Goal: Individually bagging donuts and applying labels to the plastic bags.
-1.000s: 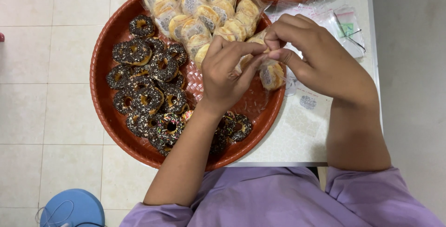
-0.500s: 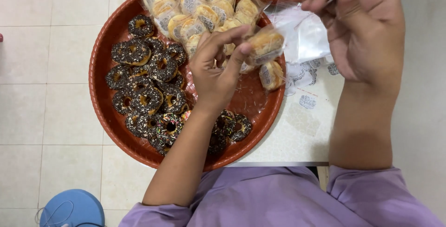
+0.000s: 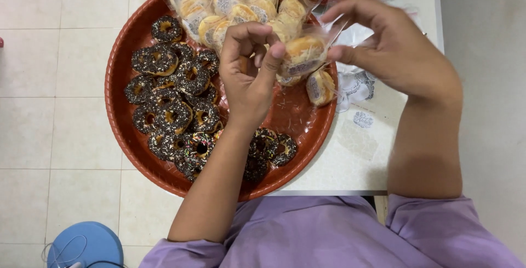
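Both hands hold 1 bun in a clear bag above the red tray.

I see the left hand point(image 3: 249, 76) curled, its thumb and fingers closed on the left end of the bag point(image 3: 323, 43), and the bun point(image 3: 302, 54) sits inside it, over the right part of the tray point(image 3: 118, 70). The right hand point(image 3: 392, 49) pinches the open end of the bag with thumb and fingertips, the other fingers half spread. Chocolate donuts point(image 3: 175, 109) lie on the left of the tray, wrapped buns point(image 3: 230, 2) at the top, and 1 loose bun point(image 3: 319, 87) just under the bag.
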